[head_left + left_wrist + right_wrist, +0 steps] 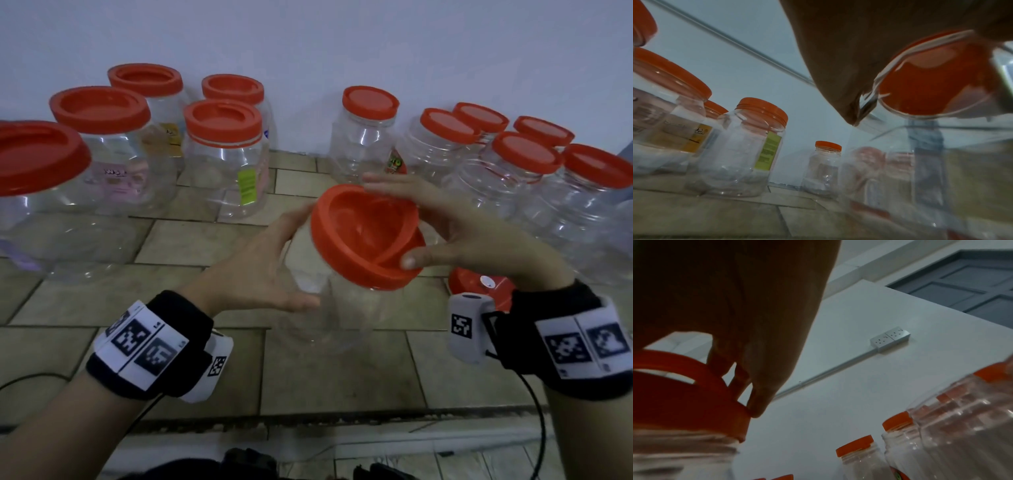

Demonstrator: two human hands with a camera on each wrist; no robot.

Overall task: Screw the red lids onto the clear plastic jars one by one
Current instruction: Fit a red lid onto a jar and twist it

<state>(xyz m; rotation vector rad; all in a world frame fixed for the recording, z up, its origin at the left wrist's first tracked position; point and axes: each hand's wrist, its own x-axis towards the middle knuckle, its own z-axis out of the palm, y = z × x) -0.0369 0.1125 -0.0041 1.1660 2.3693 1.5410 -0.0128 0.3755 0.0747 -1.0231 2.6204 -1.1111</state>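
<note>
Your left hand (270,270) cradles the clear plastic jar (318,308); your right hand (455,236) pinches its round red plastic lid (363,236), tilted on the mouth.

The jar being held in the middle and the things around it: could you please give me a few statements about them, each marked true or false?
1. The right hand grips the red lid on the held jar. True.
2. The left hand rests flat on the floor. False: it holds the clear jar's side.
3. The jar with the green label has no lid. False: a red lid covers it.
4. A loose red lid lies on the tiled floor below the right hand. True.
5. The held jar is full of sweets. False: it looks empty.
</note>
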